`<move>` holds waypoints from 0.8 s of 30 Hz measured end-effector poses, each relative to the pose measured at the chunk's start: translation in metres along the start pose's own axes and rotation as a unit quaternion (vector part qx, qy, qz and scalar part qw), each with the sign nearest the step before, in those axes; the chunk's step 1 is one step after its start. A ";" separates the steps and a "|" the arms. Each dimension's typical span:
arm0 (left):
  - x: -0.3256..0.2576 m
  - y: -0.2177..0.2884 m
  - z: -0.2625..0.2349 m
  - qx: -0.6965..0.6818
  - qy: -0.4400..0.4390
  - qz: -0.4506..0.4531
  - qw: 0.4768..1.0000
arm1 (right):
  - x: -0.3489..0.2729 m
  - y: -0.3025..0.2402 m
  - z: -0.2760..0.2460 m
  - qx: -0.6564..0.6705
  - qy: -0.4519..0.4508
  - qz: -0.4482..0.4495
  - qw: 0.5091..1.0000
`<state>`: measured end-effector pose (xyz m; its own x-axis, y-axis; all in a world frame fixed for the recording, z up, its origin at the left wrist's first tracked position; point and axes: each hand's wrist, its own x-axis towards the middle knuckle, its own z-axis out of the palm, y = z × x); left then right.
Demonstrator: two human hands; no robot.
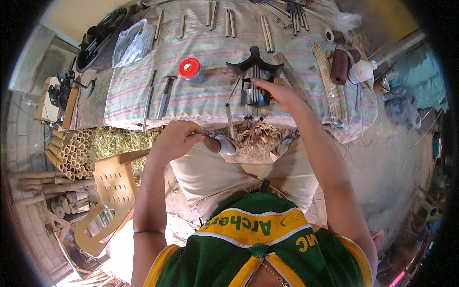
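Note:
My right hand (282, 94) grips a small dark pagoda-shaped piece (256, 98) at the table's near edge, thumb and fingers closed on its side. Its curved roof flares into points, and slim upright rods line the body. Thin strings with small dark beads (247, 118) dangle below it over the edge. My left hand (178, 139) is apart from the piece, lower and to the left, with its fingertips pinched together. Whatever the pinch holds is too small to make out. A hammer (165, 98) and a clear jar with a red lid (190, 68) lie between the piece and the table's left side.
Cut tubes (230, 24) lie along the far side of the striped cloth (210, 52). On the right are a stick bundle (327, 86), a brown thread spool (339, 67) and a white bottle (362, 72). A plastic chair (114, 179) and stacked bamboo (71, 153) stand left.

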<state>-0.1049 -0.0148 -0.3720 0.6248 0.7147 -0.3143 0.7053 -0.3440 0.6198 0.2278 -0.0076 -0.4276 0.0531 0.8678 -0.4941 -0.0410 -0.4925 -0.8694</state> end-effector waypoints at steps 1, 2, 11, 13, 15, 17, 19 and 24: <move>-0.002 0.000 0.004 -0.005 0.019 0.014 1.000 | 0.005 0.001 0.004 0.009 0.004 0.007 1.000; -0.004 0.000 0.007 -0.011 0.044 0.037 0.998 | 0.009 0.003 0.007 0.018 0.008 0.013 1.000; -0.020 -0.006 0.007 -0.319 0.099 0.102 0.937 | -0.017 0.009 0.016 0.129 0.045 -0.044 0.990; -0.028 -0.003 0.003 -0.406 0.102 0.089 0.904 | -0.035 0.004 0.016 0.129 0.113 -0.026 0.985; -0.038 0.002 -0.003 -0.454 0.104 0.058 0.883 | -0.049 -0.005 0.015 0.166 0.063 -0.131 0.975; -0.049 0.008 -0.012 -0.469 0.103 0.016 0.877 | -0.065 -0.021 0.011 0.177 0.070 -0.189 0.964; -0.055 0.016 -0.022 -0.471 0.130 0.028 0.872 | -0.083 -0.041 0.010 0.179 0.046 -0.280 0.942; -0.059 0.044 -0.058 -0.432 0.219 0.090 0.870 | -0.146 -0.114 0.013 0.126 0.038 -0.407 0.904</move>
<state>-0.1303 -0.0369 -0.2850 0.3777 0.9255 0.0300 -0.0244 -0.0225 0.9995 0.2114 -0.0768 -0.2561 0.2359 0.9243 0.3000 -0.1838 0.3456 -0.9202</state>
